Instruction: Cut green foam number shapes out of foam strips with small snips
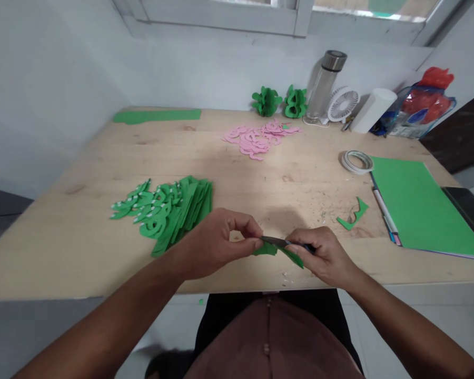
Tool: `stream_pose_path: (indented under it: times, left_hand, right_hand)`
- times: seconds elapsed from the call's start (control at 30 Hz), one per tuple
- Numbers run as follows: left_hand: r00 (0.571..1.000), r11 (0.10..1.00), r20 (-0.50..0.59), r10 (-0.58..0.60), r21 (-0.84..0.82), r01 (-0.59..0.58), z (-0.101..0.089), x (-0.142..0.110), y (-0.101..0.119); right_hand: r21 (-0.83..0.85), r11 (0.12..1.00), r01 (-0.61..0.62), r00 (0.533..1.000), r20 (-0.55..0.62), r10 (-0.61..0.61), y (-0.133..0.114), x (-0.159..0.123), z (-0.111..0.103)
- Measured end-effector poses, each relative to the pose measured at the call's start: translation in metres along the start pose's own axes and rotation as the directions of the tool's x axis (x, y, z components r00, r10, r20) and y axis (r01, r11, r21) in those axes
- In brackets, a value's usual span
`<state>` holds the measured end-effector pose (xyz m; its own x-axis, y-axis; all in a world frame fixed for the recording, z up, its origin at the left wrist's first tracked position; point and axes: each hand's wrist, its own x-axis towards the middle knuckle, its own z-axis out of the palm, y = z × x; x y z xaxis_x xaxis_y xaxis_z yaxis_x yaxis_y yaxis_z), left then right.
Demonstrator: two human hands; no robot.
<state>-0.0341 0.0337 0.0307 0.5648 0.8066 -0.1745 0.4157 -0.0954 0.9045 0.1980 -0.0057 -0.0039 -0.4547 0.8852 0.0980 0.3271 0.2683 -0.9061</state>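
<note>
Near the table's front edge, my left hand (225, 239) pinches a small piece of green foam sheet (267, 248) between thumb and fingertips. My right hand (323, 255) is closed around the dark handles of a pair of scissors (275, 241). The blades point left and lie against the green piece, close to my left fingertips. Part of that piece hangs below the blades toward my right hand. Just left of my left hand lies a pile of green cut strips (189, 205), with curved green cutouts (154, 223) beside it, some bearing white patches.
Pink cutouts (256, 139) lie mid-table, behind them two green assembled shapes (267, 101). A bottle (322, 87), small fan (343, 104) and white roll (373, 110) stand at the back right. Tape rolls (356, 161), a green scrap (353, 215), green sheet (426, 205) and phone (468, 210) lie right.
</note>
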Motion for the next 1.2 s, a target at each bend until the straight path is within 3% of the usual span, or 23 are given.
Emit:
stream_pose_path:
  times: [0.63,1.2]
  left_hand:
    - [0.998,0.995,-0.064,0.028,-0.099,-0.034,0.0023,-0.001,0.0023]
    - [0.999,0.999,-0.052,0.002,-0.05,-0.005,0.0017,-0.0032,0.0053]
  right_hand:
    - [-0.054,0.998,0.042,0.998,-0.036,-0.044,-0.0014,-0.0015,-0.0012]
    - [-0.035,0.998,0.049,0.999,-0.008,-0.049,0.0004,-0.0001,-0.0032]
